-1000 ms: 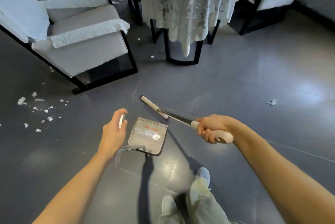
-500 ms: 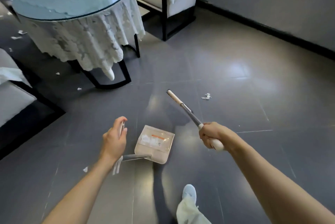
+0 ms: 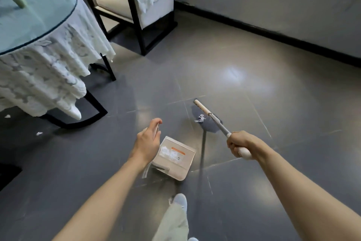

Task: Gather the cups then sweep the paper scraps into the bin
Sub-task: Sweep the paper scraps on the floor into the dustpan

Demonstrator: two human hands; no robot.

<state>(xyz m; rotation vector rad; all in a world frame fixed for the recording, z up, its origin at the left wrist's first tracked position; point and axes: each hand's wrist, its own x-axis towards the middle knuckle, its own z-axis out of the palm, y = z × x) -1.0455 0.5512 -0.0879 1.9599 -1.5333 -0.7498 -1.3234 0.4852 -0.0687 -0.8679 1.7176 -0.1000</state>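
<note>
My left hand (image 3: 147, 140) holds the thin upright handle of a beige dustpan (image 3: 180, 166), which hangs just over the grey floor with white paper scraps inside it. My right hand (image 3: 239, 144) grips the white end of a broom stick (image 3: 213, 118) that slants away to the upper left. A crumpled paper scrap (image 3: 200, 118) lies on the floor right beside the stick, on a dark patch. Two more scraps, one (image 3: 39, 133) nearer and one (image 3: 7, 116) at the left edge, lie by the table base. No cups or bin are in view.
A round glass table (image 3: 58, 31) with a lace cloth stands at the left on a black frame. A cream armchair (image 3: 136, 6) stands behind it. A grey wall with dark skirting (image 3: 273, 31) runs along the right. My foot (image 3: 179, 200) is below the dustpan.
The view has swung right: the left armchair is gone from view and the wall has appeared. The lone scrap now lies beside the broom stick. Both hands keep their holds.
</note>
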